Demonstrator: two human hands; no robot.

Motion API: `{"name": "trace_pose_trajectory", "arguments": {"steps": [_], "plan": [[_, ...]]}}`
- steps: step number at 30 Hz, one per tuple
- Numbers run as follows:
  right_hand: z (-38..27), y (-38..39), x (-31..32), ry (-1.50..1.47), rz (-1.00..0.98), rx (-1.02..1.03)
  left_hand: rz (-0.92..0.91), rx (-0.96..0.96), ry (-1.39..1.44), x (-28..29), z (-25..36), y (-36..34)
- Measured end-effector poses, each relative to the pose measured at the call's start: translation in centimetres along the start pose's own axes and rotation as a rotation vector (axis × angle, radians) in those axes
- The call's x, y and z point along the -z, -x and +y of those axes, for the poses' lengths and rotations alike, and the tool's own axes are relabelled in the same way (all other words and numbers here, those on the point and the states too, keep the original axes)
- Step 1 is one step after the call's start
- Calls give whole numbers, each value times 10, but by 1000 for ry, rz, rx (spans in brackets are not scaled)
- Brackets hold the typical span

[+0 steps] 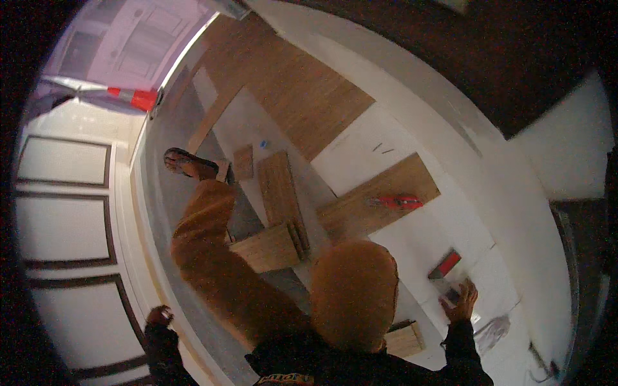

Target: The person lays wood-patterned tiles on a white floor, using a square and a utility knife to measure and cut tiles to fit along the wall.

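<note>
My left hand (159, 316) is at the lower left beside the pale skirting, fingers curled; what they hold, if anything, is unclear. My right hand (459, 301) is over the white underlay at lower right, fingers bent around or above a small dark, blurred item. I cannot tell whether it grips it. Just beyond it is a red-and-dark block-like object (444, 264). A red hand tool (399, 202) lies on a wood plank (344, 215) farther up. My bent legs (225, 264) are between my hands, one sandaled foot (187, 164) on the grey floor.
Several cut planks (273, 193) lie stacked and loose in the middle. Laid wood flooring (302, 90) meets white underlay (347, 145) at the top. A panelled door or wall (64, 225) runs along the left, with an orange cone (132, 98) above. A white wall (496, 206) curves along the right.
</note>
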State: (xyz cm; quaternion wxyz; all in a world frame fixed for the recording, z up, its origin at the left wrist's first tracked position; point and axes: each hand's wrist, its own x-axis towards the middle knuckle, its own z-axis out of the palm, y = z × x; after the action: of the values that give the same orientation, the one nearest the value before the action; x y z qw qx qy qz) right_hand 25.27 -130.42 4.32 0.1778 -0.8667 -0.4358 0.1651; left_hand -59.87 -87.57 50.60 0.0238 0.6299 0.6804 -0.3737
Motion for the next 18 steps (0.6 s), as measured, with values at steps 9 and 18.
{"name": "trace_pose_trajectory", "arguments": {"steps": [9, 18], "plan": [[23, 12, -9, 443, 7, 221, 548, 28, -215, 176, 17, -74], [-11, 6, -5, 375, 70, 359, 1295, 12, -592, 560, 134, -218]]}}
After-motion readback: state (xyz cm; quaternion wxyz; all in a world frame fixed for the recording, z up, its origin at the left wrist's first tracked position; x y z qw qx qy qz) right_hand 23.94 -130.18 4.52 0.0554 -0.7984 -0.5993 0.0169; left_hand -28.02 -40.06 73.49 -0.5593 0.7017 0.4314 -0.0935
